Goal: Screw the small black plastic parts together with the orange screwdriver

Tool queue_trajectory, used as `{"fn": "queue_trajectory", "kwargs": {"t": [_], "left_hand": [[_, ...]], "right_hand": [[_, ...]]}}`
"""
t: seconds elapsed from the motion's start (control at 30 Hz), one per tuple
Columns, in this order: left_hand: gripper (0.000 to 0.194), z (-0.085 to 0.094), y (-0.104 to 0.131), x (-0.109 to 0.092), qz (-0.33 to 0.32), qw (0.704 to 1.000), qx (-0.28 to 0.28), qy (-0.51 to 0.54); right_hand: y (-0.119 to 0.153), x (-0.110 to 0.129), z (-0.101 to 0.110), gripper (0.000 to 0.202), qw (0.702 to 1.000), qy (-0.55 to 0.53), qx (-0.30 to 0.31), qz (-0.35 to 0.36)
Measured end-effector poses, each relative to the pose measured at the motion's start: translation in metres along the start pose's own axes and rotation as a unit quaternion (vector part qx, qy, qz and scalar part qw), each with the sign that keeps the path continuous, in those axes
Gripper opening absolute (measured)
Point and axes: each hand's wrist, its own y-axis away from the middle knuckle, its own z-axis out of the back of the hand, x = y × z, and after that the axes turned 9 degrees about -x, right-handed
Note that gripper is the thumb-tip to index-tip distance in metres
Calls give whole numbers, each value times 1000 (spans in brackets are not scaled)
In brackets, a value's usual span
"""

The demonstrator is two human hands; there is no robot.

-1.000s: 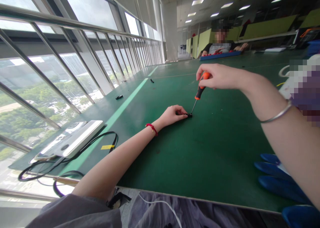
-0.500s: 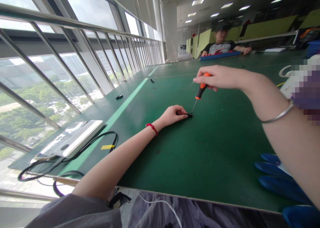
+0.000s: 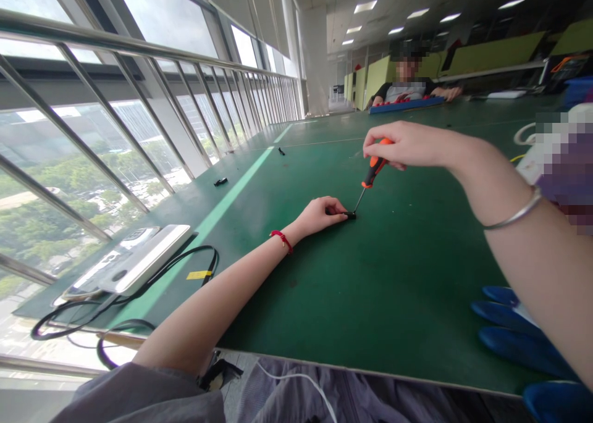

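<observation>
Where blue gloves point(image 3: 519, 336) lie at five o'clock: desk point(image 3: 370, 275) edge.
Left hand point(image 3: 319, 214): grip pinched on small black part point(image 3: 348, 214), mid-desk.
Right hand point(image 3: 407, 145): grip closed round screwdriver point(image 3: 370, 175), tip on part.
Twelve o'clock: seated person point(image 3: 407, 86).

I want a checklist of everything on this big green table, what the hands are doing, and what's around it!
Surface: green table, pale stripe along its left side.
Job's things: orange-handled screwdriver, tip on a small black part.
Clutter: two small black pieces farther off; blue gloves at right; white device at left.
Hands: left hand pins the part; right hand grips the screwdriver.
Cables: black cable by the device.
Surroundings: windows with railing; another person seated far off.
</observation>
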Motion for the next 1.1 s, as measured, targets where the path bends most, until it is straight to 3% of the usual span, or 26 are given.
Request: {"fn": "queue_trajectory", "kwargs": {"t": [0.1, 0.27, 0.43, 0.6, 0.77, 0.93, 1.1], "left_hand": [[22, 0, 0, -1, 1, 1000, -1, 3], [20, 1, 0, -4, 12, 1000, -9, -7], [19, 1, 1, -7, 14, 1000, -11, -5], [18, 1, 1, -8, 18, 1000, -13, -10], [18, 1, 1, -6, 14, 1000, -12, -6], [17, 1, 1, -6, 12, 1000, -9, -4], [17, 2, 0, -6, 15, 1000, -6, -6]], "right_hand": [[0, 1, 0, 22, 1000, 0, -20, 3], [5, 7, 3, 31, 1000, 4, 14, -2], [6, 12, 6, 19, 1000, 21, -2, 0], [8, 15, 6, 31, 1000, 16, 19, -17], [8, 14, 2, 19, 1000, 19, -20, -7], [6, 13, 3, 31, 999, 27, -5, -20], [4, 9, 2, 22, 999, 35, -34, -7]]}}
